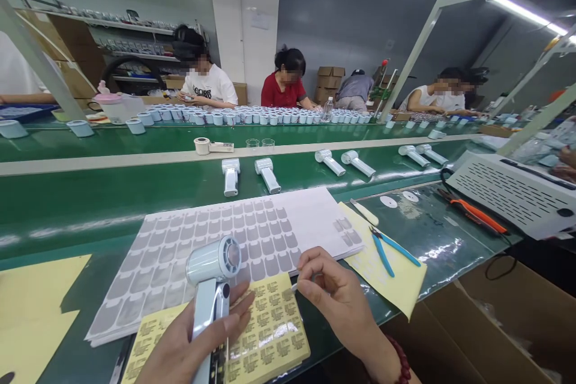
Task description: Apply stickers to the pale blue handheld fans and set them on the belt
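Observation:
My left hand [198,342] is wrapped round the handle of a white handheld fan [211,288], holding it upright with the round head at the top. Under it lies a yellow sheet of small printed labels [270,330]. My right hand [333,297] hovers over that sheet's far right corner, its fingers pinched on a thin tool or label too small to make out. Behind both lies a large white sheet of grey stickers [216,240].
Several more white fans [267,174] lie on the green conveyor belt [90,192]. Blue tweezers [387,246] rest on yellow backing paper to the right, beside orange pliers [477,213] and a white vented machine [513,192]. Other people sit across the line behind rows of small cups [252,115].

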### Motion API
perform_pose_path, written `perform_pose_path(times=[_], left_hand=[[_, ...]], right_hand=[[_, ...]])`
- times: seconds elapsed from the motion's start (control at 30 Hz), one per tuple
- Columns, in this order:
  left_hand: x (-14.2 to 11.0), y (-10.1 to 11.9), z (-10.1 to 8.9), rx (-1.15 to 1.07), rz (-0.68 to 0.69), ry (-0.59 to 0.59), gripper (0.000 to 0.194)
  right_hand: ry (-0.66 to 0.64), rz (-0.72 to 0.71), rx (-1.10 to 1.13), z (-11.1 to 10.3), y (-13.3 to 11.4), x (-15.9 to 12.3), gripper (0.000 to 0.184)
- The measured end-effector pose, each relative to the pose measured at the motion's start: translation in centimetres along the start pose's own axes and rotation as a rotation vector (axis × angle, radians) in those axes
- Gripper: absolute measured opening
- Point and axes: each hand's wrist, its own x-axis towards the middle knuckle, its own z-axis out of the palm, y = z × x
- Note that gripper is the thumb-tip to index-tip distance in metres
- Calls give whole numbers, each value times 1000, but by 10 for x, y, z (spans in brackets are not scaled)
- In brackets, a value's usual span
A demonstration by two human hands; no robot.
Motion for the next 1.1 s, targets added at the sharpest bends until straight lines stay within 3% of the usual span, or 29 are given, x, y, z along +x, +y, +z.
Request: perform_pose_path(times=[0.2,0.4,0.8,1.1], left_hand=[[-20,15,20,-103,32,91,52],[-21,24,26,-303,72,229,30],[-9,23,18,-294,103,169,40],[-14,23,11,-266,99,29,53]], right_hand=[[-142,131,354,39,-25,8,17],[-183,188,273,70,-45,14,9],[-204,157,103,80,-42,23,13],[-181,-16,-68,80,-37,22,18]])
